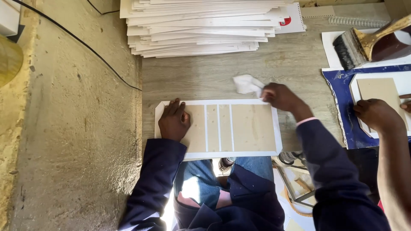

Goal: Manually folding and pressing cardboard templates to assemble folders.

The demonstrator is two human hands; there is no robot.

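Note:
A white sheet (277, 141) lies on the wooden table in front of me, with several tan cardboard panels (252, 127) laid side by side on it. My left hand (174, 120) presses flat on the sheet's left end, fingers spread over the leftmost panel. My right hand (280, 96) is at the sheet's top right corner, closed on a crumpled white cloth (246, 84) that rests on the table just beyond the sheet.
A tall stack of white sheets (201, 25) sits at the back of the table (205, 75). At right, another person's hand (376, 113) presses a tan board on white and blue sheets (342, 98). A wide brush (357, 45) lies beyond. A concrete wall (72, 128) flanks the left.

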